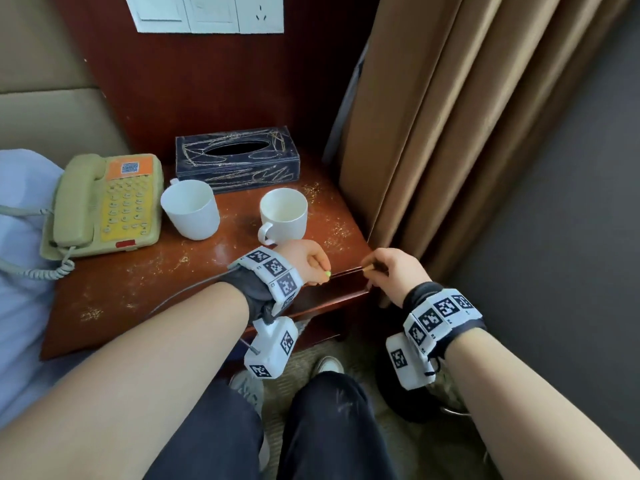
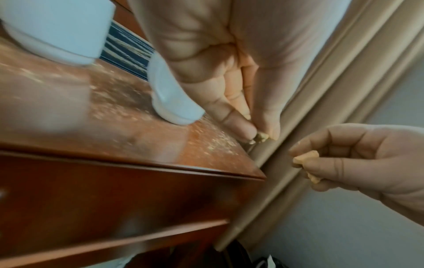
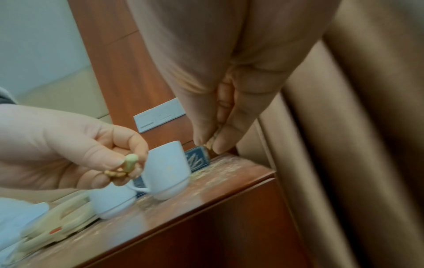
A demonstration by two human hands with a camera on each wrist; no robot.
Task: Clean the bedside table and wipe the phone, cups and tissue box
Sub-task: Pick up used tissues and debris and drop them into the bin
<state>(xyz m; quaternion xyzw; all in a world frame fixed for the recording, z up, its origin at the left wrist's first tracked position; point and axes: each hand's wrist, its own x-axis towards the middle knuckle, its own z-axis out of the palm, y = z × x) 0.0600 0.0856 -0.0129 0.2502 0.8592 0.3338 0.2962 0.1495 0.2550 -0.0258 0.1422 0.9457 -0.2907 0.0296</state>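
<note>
The red-brown bedside table (image 1: 194, 271) is strewn with pale crumbs. On it stand a yellow-green phone (image 1: 107, 206), two white cups (image 1: 190, 209) (image 1: 284, 216) and a dark blue tissue box (image 1: 239, 161). My left hand (image 1: 323, 271) hovers at the table's front right edge and pinches small scraps (image 3: 129, 163), one pale green. My right hand (image 1: 367, 268) is just beyond the table's corner, and its thumb and fingers pinch a tan crumb (image 2: 306, 159). The two hands are a short gap apart.
A tan curtain (image 1: 450, 133) hangs right against the table's right side. A bed with a pale blue sheet (image 1: 20, 237) and a padded headboard lies left. The phone's coiled cord (image 1: 45, 270) trails off the left edge. A dark object (image 1: 398, 393) sits on the floor below my right wrist.
</note>
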